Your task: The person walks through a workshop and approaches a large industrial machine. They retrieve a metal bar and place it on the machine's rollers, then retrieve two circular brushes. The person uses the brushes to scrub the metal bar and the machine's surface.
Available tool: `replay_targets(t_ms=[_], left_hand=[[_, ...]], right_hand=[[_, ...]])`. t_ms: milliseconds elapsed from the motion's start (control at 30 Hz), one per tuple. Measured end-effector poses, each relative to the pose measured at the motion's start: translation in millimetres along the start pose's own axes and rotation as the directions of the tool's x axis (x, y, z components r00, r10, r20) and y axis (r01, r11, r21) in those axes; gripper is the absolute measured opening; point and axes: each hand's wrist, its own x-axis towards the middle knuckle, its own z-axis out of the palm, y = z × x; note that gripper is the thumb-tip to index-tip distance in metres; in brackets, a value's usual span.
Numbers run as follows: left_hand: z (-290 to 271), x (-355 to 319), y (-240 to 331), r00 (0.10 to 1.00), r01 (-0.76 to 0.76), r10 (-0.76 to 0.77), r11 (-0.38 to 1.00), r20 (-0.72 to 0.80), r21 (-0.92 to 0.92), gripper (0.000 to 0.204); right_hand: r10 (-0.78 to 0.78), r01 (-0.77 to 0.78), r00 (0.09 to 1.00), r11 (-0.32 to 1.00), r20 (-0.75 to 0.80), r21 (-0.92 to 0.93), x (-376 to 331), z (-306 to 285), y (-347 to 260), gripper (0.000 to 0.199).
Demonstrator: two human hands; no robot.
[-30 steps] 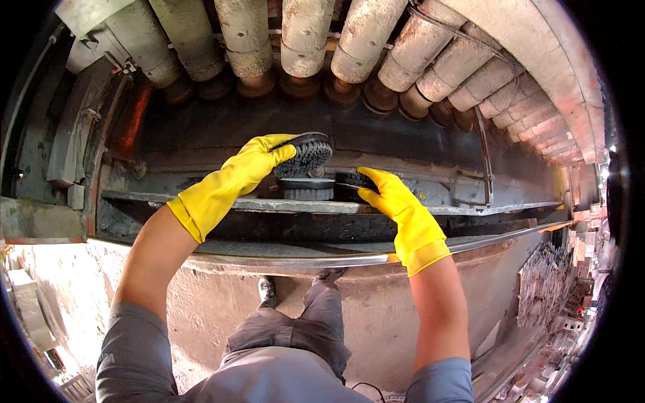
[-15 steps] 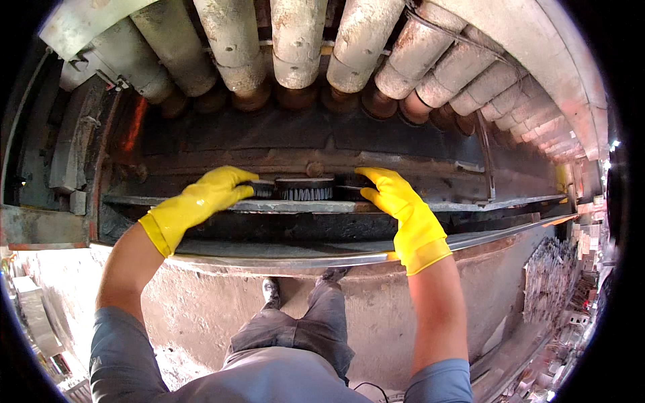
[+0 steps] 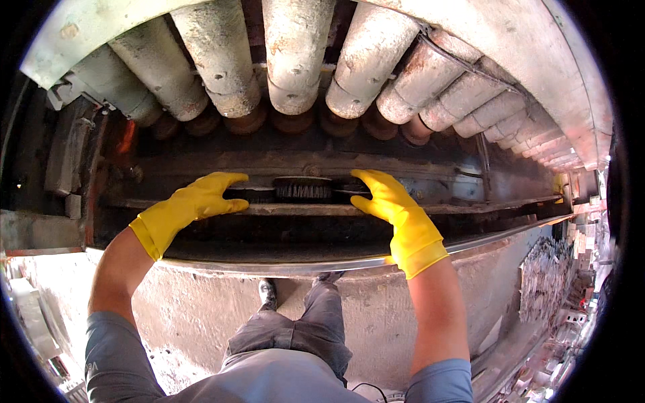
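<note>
Both my hands wear yellow rubber gloves and reach into a dark slot of a large dusty machine. A round black wire brush (image 3: 302, 189) lies on the rusty ledge (image 3: 470, 207) between them. My left hand (image 3: 195, 201) rests on the ledge just left of the brush, fingers pointing right, touching a dark flat part. My right hand (image 3: 390, 205) lies flat on the ledge right of the brush, fingertips on its dark end. Whether either hand grips the brush is hidden.
A row of thick grey rollers (image 3: 295, 60) hangs above the slot. A thin metal rail (image 3: 484, 242) runs below the ledge, over a concrete wall (image 3: 201, 309). My legs and shoes stand below. Rubble and blocks (image 3: 557, 295) lie at the right.
My left hand had lifted the brush above the ledge; now the brush sits down in the slot, and both hands have lowered and spread to either side of it.
</note>
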Motion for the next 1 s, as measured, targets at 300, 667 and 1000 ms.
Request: replay_targets(t_ms=[300, 667, 1000], left_hand=[[11, 66, 55, 0.97, -0.242, 0.238, 0.963, 0.046, 0.12, 0.09], [-10, 86, 57, 0.96, -0.279, 0.278, 0.954, 0.024, 0.113, 0.087], [-48, 33, 40, 0.937, -0.277, 0.314, 0.935, -0.154, 0.222, 0.085]], right_hand=[[-0.023, 0.021, 0.999, 0.998, 0.045, 0.057, 34, -10, 12, 0.064], [0.057, -0.059, 0.997, 0.997, 0.045, 0.058, 61, -30, 8, 0.071], [0.015, 0.0, 0.987, 0.995, -0.159, 0.097, 75, -23, 26, 0.073]])
